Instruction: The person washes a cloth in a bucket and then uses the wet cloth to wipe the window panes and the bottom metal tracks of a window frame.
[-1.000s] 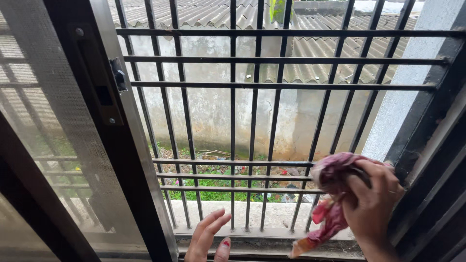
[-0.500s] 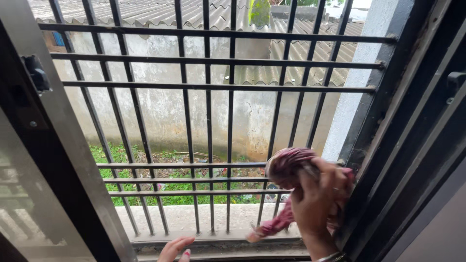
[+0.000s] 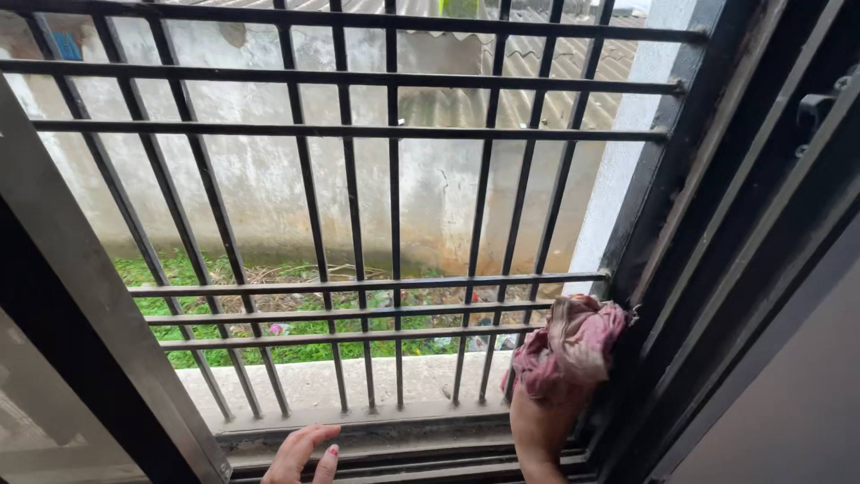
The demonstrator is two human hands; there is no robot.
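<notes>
- Our right hand (image 3: 540, 423) has its fingers hidden under a bunched pink cloth (image 3: 570, 348); we grip it from below and press it against the black window frame (image 3: 667, 224), at the lower right corner of the grille (image 3: 394, 206).
- Our left hand (image 3: 303, 455) lies on the dusty window track (image 3: 403, 439), fingers loosely spread, holding nothing.
- No containers show here.
- Beyond the bars we see a stained wall (image 3: 269, 193) and grass (image 3: 296, 330).
</notes>
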